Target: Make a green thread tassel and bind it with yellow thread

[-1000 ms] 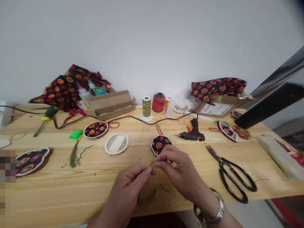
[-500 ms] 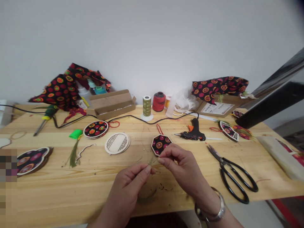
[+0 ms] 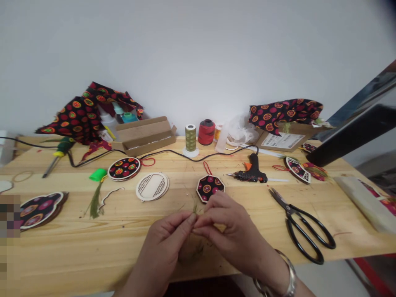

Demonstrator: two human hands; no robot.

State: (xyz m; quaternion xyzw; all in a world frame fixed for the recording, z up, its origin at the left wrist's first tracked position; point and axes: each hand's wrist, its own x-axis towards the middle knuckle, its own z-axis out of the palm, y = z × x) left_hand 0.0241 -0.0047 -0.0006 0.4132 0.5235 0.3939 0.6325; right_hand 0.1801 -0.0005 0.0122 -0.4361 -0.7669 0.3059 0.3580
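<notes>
My left hand pinches a small bundle of olive-green thread between thumb and forefinger, its cut ends poking up above the fingertips. My right hand has its fingers pressed together against the same bundle, touching the left fingertips; any strand in them is too fine to make out. Just beyond the hands lies an octagonal ornament of dark patterned fabric in a wooden frame, with a red cord loop; the right hand covers part of its edge. Loose green threads hang dimly below the hands.
Black-handled scissors and a glue gun lie right. Behind stand a green thread spool, a red one and a cardboard box. Left are a round wooden frame, a fabric disc, a green tassel and a screwdriver.
My right hand has come down and left, from apart above the ornament's lower edge to the left fingertips. The left hand has barely moved and keeps its pinch.
</notes>
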